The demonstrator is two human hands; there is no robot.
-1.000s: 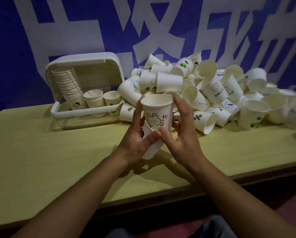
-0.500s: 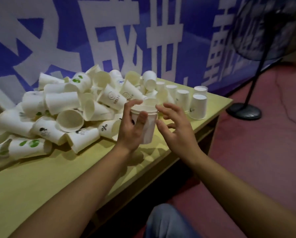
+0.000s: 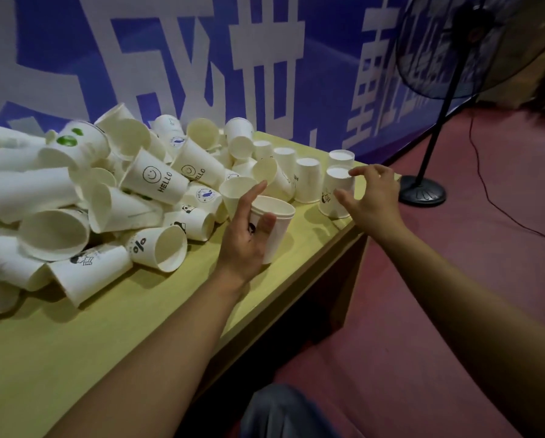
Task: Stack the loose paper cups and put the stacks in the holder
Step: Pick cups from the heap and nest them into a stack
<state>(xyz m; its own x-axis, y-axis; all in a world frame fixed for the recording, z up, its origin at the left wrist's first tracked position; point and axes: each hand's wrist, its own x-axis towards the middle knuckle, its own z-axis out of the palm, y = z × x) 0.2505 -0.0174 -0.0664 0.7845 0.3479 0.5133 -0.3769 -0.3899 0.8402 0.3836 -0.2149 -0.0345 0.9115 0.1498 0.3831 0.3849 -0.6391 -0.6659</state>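
1. Since half a second ago your right hand has left the held stack and gone out to the bench's right end, where its fingers are spread around an upturned cup near the corner, thumb low at its side, not yet clearly gripping.
2. Across the bench lies the big pile of loose cups, most on their sides; a short row of upturned cups stands between the pile and your right hand. No holder shows in this view.
3. Your left hand holds the small stack of cups upright above the bench, just in front of the pile, thumb curled on the near wall and fingers up behind the rim.
4. You look to be mid-stacking, gathering one more cup. Next calls for closing on that upturned cup, turning it mouth-up and seating it in the stack squarely.
5. Readable print: "HELLO" with a smiley on two cups, and "%" on another. White characters on the blue banner are cut off and I cannot read them.
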